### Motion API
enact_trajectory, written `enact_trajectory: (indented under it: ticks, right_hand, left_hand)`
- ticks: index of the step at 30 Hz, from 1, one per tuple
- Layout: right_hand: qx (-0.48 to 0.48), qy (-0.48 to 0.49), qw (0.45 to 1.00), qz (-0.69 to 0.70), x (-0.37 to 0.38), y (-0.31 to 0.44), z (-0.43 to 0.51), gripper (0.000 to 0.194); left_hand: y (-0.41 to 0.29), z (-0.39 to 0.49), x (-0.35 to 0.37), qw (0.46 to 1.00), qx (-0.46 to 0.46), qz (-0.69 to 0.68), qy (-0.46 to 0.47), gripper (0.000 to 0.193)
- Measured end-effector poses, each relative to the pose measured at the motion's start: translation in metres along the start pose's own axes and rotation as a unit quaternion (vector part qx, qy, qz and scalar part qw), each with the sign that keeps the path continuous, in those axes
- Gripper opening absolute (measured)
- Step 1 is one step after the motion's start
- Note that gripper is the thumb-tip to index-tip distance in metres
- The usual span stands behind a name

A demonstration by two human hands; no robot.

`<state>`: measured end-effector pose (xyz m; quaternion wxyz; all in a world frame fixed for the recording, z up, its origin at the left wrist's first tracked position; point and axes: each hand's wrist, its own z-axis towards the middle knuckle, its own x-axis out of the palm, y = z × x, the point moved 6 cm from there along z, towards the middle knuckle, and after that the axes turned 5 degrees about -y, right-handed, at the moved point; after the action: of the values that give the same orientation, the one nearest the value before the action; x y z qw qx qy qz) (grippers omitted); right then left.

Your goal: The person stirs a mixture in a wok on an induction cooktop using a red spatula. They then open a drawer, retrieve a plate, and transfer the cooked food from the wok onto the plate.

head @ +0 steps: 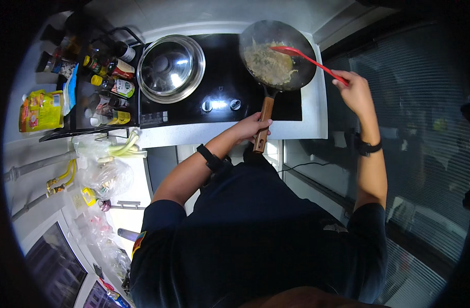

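A dark wok [303,77] rests on the right side of the black cooktop [219,84], tilted a little. Pale, cooked food [269,65] in small pieces lies in it, and the food's exact kind is hard to tell. My left hand [252,128] grips the wooden wok handle [266,109], which reaches past the counter's front edge. In my right hand [351,91] is a red spatula or spoon [317,63]. Its head touches the food near the middle of the wok.
A steel pan with a glass lid [169,69] occupies the left burner. Further left, a black rack [81,119] holds several seasoning bottles [121,87], with yellow packets [42,111] at its side. Scallions [123,148] and plastic bags [108,177] lie on the left counter. A glass panel [412,127] stands at right.
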<state>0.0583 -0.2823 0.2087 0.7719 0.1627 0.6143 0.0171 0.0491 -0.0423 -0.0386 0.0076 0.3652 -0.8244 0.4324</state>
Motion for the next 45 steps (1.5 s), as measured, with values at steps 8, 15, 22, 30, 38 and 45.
enact_trajectory:
  ticks: [8, 15, 22, 30, 38, 45]
  right_hand:
    - [0.041, 0.130, 0.991, -0.009, 0.006, 0.052, -0.026, 0.019]
    - [0.014, 0.002, 0.992, -0.127, 0.081, 0.068, -0.029, 0.025]
    - [0.048, -0.073, 0.993, -0.078, 0.038, 0.053, -0.037, 0.023]
    - [0.002, -0.082, 0.996, 0.022, 0.070, 0.057, -0.012, 0.016]
    - [0.031, -0.004, 0.996, 0.086, 0.059, 0.007, -0.040, 0.020]
    - [0.075, -0.036, 0.987, 0.136, 0.069, 0.000, -0.034, 0.027]
  left_hand:
    - [0.015, 0.006, -0.001, 0.998, -0.013, 0.011, 0.060, 0.045]
    - [0.008, 0.000, -0.002, 0.997, -0.005, 0.032, 0.067, 0.047]
    - [0.005, -0.013, -0.003, 0.999, -0.001, 0.007, 0.044, 0.051]
    - [0.004, -0.015, -0.005, 0.998, 0.010, 0.054, 0.039, 0.049]
    - [0.008, -0.013, -0.005, 0.998, 0.009, 0.055, 0.037, 0.047]
    - [0.011, -0.011, -0.003, 0.999, -0.001, 0.029, 0.020, 0.044]
